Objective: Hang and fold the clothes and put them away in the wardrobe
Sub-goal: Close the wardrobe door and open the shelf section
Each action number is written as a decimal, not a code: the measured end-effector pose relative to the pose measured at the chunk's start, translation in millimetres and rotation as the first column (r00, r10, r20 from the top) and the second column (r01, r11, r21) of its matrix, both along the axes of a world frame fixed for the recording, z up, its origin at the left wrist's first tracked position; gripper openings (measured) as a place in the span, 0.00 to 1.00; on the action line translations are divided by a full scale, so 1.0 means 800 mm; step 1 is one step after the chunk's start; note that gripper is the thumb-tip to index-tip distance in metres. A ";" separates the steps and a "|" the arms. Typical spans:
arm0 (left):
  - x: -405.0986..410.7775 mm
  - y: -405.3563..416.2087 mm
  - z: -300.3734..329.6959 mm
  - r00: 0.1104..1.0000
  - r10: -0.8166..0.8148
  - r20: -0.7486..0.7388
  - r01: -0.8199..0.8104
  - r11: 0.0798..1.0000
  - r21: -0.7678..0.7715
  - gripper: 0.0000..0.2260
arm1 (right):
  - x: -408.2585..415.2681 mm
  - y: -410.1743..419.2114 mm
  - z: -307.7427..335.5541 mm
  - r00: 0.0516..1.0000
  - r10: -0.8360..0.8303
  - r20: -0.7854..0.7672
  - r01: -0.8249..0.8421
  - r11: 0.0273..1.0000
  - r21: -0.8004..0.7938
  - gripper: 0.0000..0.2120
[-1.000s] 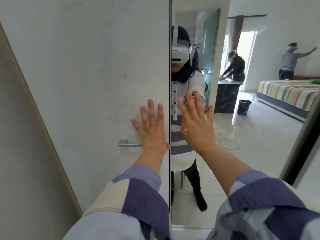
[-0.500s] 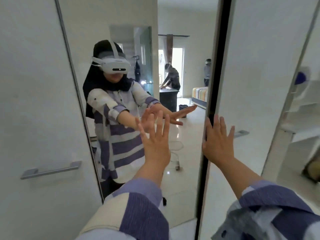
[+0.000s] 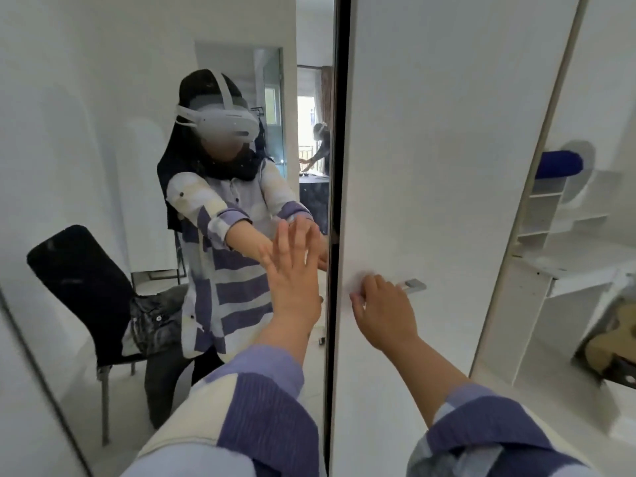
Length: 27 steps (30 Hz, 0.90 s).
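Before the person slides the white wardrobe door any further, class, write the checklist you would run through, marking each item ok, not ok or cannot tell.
1. Right hand on the metal handle: ok, fingers curled at it.
2. Left hand flat against the mirrored door: ok.
3. No fingers in the dark gap between the doors: ok.
4. Door track at the floor clear: cannot tell, out of view.
5. Clothes ready on the chair in the reflection: ok.

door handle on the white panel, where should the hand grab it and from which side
Grip the bar of the door handle along its middle, coming straight on from the front. It is a horizontal metal bar on the white door. The right hand is already at its left end; the left hand lies flat on the mirror door.
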<state>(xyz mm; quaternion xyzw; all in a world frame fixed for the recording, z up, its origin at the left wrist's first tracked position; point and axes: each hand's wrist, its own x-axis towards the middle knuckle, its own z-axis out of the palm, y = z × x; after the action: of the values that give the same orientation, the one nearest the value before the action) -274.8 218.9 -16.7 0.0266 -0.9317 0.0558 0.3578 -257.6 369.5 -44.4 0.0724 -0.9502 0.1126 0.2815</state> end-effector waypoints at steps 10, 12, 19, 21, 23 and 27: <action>-0.017 0.008 -0.017 0.992 0.124 -0.009 -0.125 0.990 -0.059 0.61 | -0.033 0.021 -0.035 0.949 0.133 -0.286 -0.130 0.991 0.027 0.10; -0.015 0.008 -0.016 0.992 0.127 0.009 -0.126 0.991 -0.054 0.63 | -0.028 0.022 -0.034 0.953 0.129 -0.274 -0.126 0.992 0.028 0.10; -0.003 0.007 -0.007 0.991 0.123 0.057 -0.119 0.990 -0.070 0.65 | 0.025 0.050 -0.037 0.948 0.160 -0.275 -0.155 0.987 0.042 0.07; -0.001 0.006 -0.005 0.989 0.124 0.076 -0.119 0.990 -0.073 0.65 | 0.049 0.064 -0.038 0.945 0.144 -0.294 -0.142 0.989 0.031 0.07; 0.001 0.005 -0.002 0.990 0.119 0.080 -0.114 0.991 -0.067 0.64 | 0.071 0.078 -0.037 0.948 0.144 -0.285 -0.144 0.989 0.019 0.05; 0.017 0.024 -0.001 0.996 -0.014 0.088 0.006 0.996 0.084 0.58 | 0.123 0.117 -0.036 0.960 0.150 -0.236 -0.167 0.985 -0.052 0.03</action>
<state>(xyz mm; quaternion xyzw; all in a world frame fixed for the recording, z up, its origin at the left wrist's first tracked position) -261.6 237.7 -17.9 0.0344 -0.9484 0.0161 0.3149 -159.1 463.3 -73.3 0.1509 -0.8974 0.1595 0.3827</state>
